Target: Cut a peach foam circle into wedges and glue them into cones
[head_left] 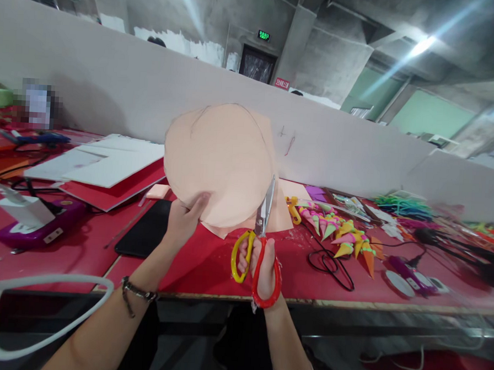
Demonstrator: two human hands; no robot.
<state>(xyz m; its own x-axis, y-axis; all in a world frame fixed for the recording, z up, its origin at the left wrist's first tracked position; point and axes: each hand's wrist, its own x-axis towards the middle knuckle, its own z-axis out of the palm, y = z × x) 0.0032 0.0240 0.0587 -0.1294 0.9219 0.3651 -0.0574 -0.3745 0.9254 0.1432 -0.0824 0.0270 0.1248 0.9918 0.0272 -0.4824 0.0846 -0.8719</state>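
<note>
A pale peach sheet of paper (223,161), partly cut to a rounded outline, is held up above the red table. Curved pencil lines run along its upper part. My left hand (187,215) grips its lower left edge, thumb on the near face. In my right hand (267,263) is a pair of scissors (262,221) with one yellow and one red handle loop. Their blades point up at the paper's right edge, where a cut strip hangs off to the lower right. Whether the blade tips are parted is hard to see.
White boards (115,164) and a black phone-like slab (143,229) lie on the left, near a purple power strip (41,229). To the right are colourful cone-shaped crafts (347,237), a looped black cable (331,267) and green pipe cleaners (403,204). A white partition (335,151) stands behind.
</note>
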